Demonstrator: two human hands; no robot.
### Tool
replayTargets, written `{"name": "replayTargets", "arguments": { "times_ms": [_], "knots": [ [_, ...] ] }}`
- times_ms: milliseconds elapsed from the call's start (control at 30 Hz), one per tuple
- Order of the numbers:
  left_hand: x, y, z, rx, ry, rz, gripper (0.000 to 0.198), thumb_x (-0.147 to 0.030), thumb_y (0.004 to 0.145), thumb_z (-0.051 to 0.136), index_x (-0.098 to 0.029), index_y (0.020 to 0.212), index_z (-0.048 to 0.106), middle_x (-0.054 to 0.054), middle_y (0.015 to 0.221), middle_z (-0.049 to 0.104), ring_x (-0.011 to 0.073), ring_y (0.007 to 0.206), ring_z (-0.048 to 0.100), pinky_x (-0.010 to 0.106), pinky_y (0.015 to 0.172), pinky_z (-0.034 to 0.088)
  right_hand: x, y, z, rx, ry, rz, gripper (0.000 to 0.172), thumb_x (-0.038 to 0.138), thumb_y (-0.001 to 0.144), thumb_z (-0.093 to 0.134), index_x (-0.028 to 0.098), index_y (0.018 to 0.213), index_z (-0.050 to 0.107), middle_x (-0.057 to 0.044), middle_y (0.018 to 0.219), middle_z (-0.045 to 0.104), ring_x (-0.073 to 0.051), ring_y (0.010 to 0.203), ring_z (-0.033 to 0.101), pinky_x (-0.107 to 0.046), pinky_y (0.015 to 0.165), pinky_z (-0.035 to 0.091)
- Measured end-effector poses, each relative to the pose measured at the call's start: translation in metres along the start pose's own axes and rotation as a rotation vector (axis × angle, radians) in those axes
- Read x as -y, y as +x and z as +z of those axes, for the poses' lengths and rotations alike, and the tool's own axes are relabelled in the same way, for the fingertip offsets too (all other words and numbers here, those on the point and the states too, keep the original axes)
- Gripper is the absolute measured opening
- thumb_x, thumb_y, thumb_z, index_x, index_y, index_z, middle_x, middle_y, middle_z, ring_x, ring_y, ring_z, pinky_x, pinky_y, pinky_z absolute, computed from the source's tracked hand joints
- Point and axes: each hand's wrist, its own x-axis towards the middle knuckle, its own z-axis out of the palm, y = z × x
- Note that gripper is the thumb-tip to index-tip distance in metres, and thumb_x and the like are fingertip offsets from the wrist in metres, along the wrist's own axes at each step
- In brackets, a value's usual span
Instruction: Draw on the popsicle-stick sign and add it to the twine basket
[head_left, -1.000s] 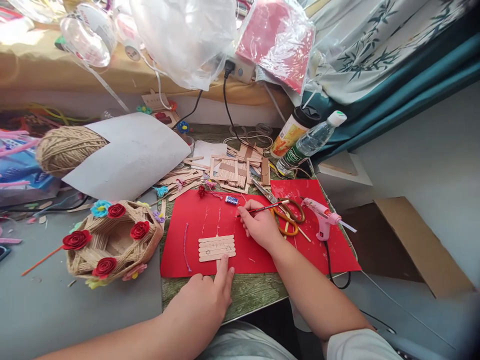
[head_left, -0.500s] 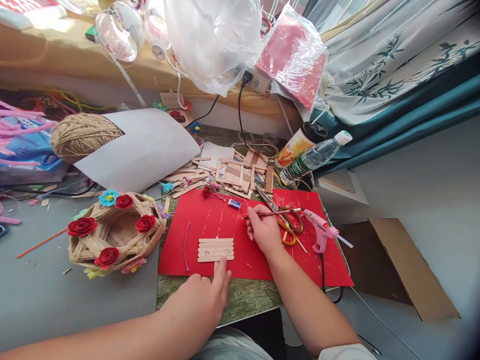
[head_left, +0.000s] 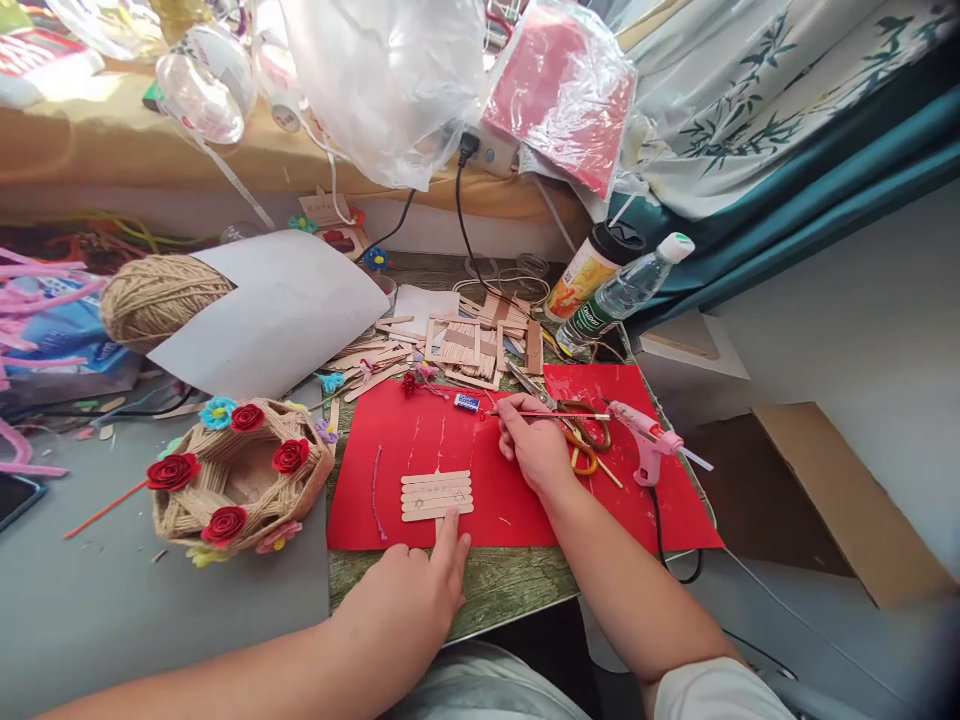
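My left hand [head_left: 409, 590] has its index finger stretched out, its tip resting on the lower edge of a small craft-stick sign [head_left: 437, 484]. Faint writing and two star shapes are drawn on the sign's light wooden slats. A short stick runs from its bottom edge toward my palm, partly hidden. In my right hand [head_left: 532, 440] a thin pencil [head_left: 574, 414] is pinched, lying nearly level above the red paper [head_left: 360, 480]. Just behind that hand are scissors [head_left: 585, 455] with brown handles. A small blue-and-white eraser [head_left: 466, 402] lies left of the pencil.
To the right lies a pink glue gun [head_left: 646, 440] with its cord. A twine basket with red paper roses [head_left: 315, 470] sits on the left. Behind are piled craft sticks [head_left: 469, 345], a water bottle [head_left: 626, 290], a paper cup [head_left: 589, 270] and a twine ball [head_left: 165, 295].
The camera view has shifted slightly. My left fingertip stays on the sign, and my right hand keeps the pencil, which now lies more level.
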Motion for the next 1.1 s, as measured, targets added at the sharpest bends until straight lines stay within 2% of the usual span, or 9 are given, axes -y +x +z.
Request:
{"name": "replayTargets", "arguments": {
  "times_ms": [133, 233, 300, 400, 533, 800, 1033, 1100],
  "knots": [
    [0.001, 0.0, 0.0, -0.009, 0.0, 0.002, 0.055, -0.039, 0.101, 0.041, -0.018, 0.151, 0.049, 0.031, 0.155, 0.043, 0.0215, 0.063, 0.071, 0.036, 0.052, 0.053, 0.031, -0.014, -0.009, 0.027, -0.222, -0.099, 0.027, 0.048, 0.089, 0.072, 0.021, 0.095, 0.07, 0.001, 0.07, 0.065, -0.012, 0.05, 0.059, -0.025, 0.049, 0.049],
    [0.001, 0.0, 0.002, -0.024, 0.013, -0.001, 0.054, -0.039, 0.101, 0.042, -0.019, 0.15, 0.05, 0.031, 0.154, 0.044, 0.0217, 0.066, 0.072, 0.036, 0.055, 0.055, 0.043, -0.029, -0.015, 0.075, -0.315, -0.072, 0.026, 0.048, 0.09, 0.07, 0.022, 0.098, 0.068, 0.0, 0.077, 0.067, -0.013, 0.052, 0.061, -0.026, 0.048, 0.049],
    [0.0, 0.0, 0.002, -0.034, 0.028, -0.001, 0.053, -0.039, 0.101, 0.043, -0.019, 0.15, 0.051, 0.03, 0.155, 0.044, 0.0213, 0.067, 0.072, 0.036, 0.058, 0.056, 0.035, -0.035, -0.017, 0.113, -0.342, -0.021, 0.026, 0.048, 0.09, 0.071, 0.023, 0.095, 0.066, 0.002, 0.073, 0.066, -0.013, 0.051, 0.062, -0.025, 0.049, 0.048],
    [0.0, 0.0, 0.001, -0.036, 0.045, -0.001, 0.053, -0.039, 0.1, 0.044, -0.019, 0.149, 0.052, 0.03, 0.154, 0.044, 0.0212, 0.066, 0.072, 0.037, 0.058, 0.057, 0.011, -0.036, -0.016, 0.13, -0.307, 0.06, 0.032, 0.053, 0.091, 0.066, 0.022, 0.087, 0.061, 0.004, 0.065, 0.062, -0.012, 0.046, 0.058, -0.024, 0.047, 0.045],
    [0.0, 0.0, 0.001, -0.046, 0.049, -0.005, 0.053, -0.037, 0.1, 0.043, -0.018, 0.148, 0.053, 0.029, 0.154, 0.045, 0.0216, 0.065, 0.072, 0.038, 0.058, 0.057, -0.009, -0.032, -0.014, 0.093, -0.28, 0.028, 0.034, 0.056, 0.093, 0.062, 0.023, 0.087, 0.059, 0.005, 0.063, 0.059, -0.011, 0.043, 0.051, -0.024, 0.044, 0.041],
    [0.001, 0.0, 0.004, -0.068, 0.05, -0.006, 0.053, -0.038, 0.101, 0.042, -0.018, 0.148, 0.054, 0.029, 0.153, 0.046, 0.0198, 0.064, 0.071, 0.036, 0.055, 0.056, -0.002, -0.029, -0.015, 0.129, -0.282, 0.041, 0.03, 0.054, 0.094, 0.061, 0.024, 0.089, 0.063, 0.003, 0.069, 0.061, -0.011, 0.042, 0.05, -0.025, 0.043, 0.039],
    [0.001, -0.001, -0.003, -0.067, 0.045, -0.007, 0.051, -0.037, 0.101, 0.042, -0.019, 0.146, 0.056, 0.026, 0.152, 0.049, 0.0202, 0.065, 0.072, 0.035, 0.056, 0.057, -0.004, -0.028, -0.013, 0.102, -0.272, 0.03, 0.029, 0.053, 0.091, 0.066, 0.024, 0.093, 0.063, 0.005, 0.066, 0.059, -0.011, 0.041, 0.05, -0.025, 0.041, 0.039],
    [0.002, 0.0, -0.006, -0.062, 0.043, -0.004, 0.051, -0.037, 0.101, 0.042, -0.019, 0.146, 0.056, 0.026, 0.153, 0.049, 0.0203, 0.066, 0.072, 0.035, 0.057, 0.057, -0.002, -0.028, -0.013, 0.1, -0.253, 0.036, 0.029, 0.052, 0.089, 0.068, 0.024, 0.094, 0.064, 0.004, 0.071, 0.062, -0.01, 0.043, 0.051, -0.025, 0.042, 0.04]
  ]
}}
